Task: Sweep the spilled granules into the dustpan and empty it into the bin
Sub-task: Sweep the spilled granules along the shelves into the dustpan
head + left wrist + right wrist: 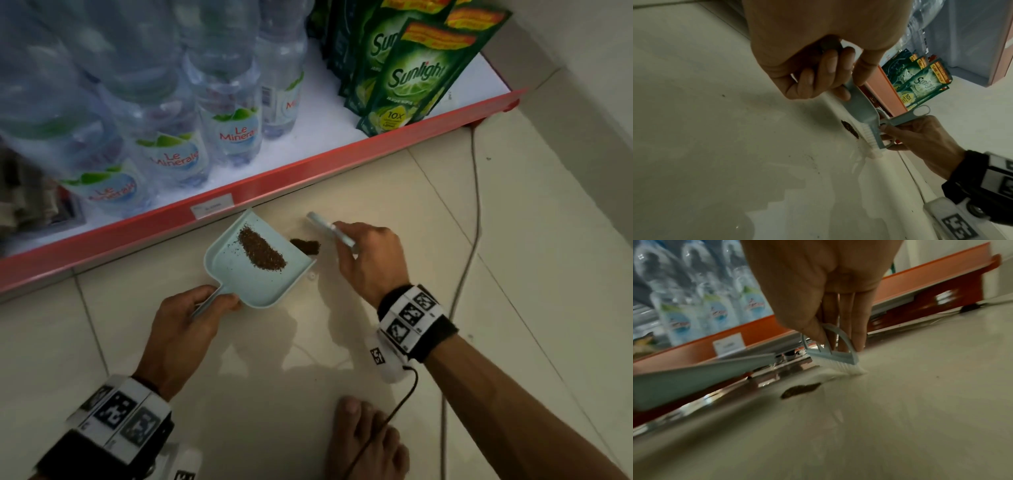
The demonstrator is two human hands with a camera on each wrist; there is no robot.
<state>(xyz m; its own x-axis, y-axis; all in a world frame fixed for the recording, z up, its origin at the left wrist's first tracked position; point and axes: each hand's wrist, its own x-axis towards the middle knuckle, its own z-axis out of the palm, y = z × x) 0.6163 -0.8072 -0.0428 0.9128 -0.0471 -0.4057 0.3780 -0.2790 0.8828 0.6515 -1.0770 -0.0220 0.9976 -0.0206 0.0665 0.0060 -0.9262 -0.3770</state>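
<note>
at 3 o'clock of dustpan (255, 260): right hand (368, 260) pinches brush (330, 233) behind granules (306, 246); left hand (186, 329) grips handle, lip floored to catch.

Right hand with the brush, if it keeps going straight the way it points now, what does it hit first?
Probably the granules left on the floor: they lie between the brush in the right hand and the dustpan lip. Next comes the dustpan, held by the left hand. Depth is unclear.
</note>
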